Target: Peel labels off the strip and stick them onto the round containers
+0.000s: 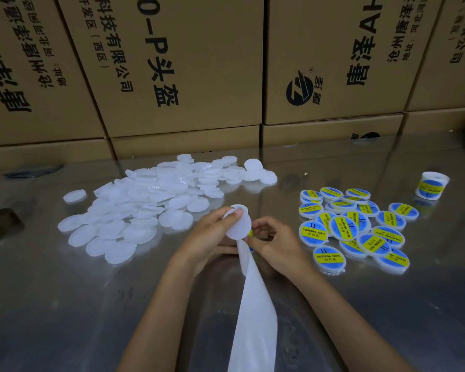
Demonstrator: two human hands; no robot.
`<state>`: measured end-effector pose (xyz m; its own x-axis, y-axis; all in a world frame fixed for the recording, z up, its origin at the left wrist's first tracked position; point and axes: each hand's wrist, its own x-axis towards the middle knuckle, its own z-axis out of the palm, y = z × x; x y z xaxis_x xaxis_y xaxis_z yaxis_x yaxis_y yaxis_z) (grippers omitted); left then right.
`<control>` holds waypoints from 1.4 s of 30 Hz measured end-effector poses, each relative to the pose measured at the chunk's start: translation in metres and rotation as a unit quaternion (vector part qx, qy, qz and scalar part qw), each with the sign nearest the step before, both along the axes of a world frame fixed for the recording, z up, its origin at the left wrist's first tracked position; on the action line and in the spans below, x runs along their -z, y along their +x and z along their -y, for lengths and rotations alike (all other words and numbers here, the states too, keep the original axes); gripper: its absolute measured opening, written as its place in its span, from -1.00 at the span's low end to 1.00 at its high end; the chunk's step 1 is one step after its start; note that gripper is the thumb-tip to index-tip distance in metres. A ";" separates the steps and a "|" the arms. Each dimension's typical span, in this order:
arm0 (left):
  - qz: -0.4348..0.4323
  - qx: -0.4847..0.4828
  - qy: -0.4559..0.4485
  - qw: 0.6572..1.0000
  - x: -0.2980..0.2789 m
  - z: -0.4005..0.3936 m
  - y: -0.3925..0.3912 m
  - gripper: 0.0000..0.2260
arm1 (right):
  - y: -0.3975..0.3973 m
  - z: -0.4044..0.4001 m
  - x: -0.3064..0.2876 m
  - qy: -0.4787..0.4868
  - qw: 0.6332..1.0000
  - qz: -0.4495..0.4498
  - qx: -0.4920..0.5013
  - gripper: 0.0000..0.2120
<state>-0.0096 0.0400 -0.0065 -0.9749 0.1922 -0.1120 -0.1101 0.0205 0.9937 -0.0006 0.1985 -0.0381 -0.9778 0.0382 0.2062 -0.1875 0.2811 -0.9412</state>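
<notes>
My left hand (212, 232) holds a plain white round container (239, 224) upright on edge above the table, thumb on its top. A white backing strip (250, 304) hangs from between my hands down toward me. My right hand (274, 237) pinches the strip's top end just behind the container, where a bit of yellow and blue label (250, 232) shows. A heap of unlabelled white containers (151, 205) lies to the left. Labelled containers (357, 226) with blue and yellow labels lie in a pile to the right.
The table (65, 304) is shiny metal. A roll of labels (432, 185) stands at the far right. Stacked cardboard boxes (183, 65) wall off the back. A brown tape ring (3, 218) and a white scrap sit at the left edge.
</notes>
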 end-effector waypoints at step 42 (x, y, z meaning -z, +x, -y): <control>-0.084 -0.039 -0.099 0.991 0.008 -0.009 0.001 -0.77 | 0.017 -0.006 -0.004 0.055 0.998 0.000 -0.007 -0.83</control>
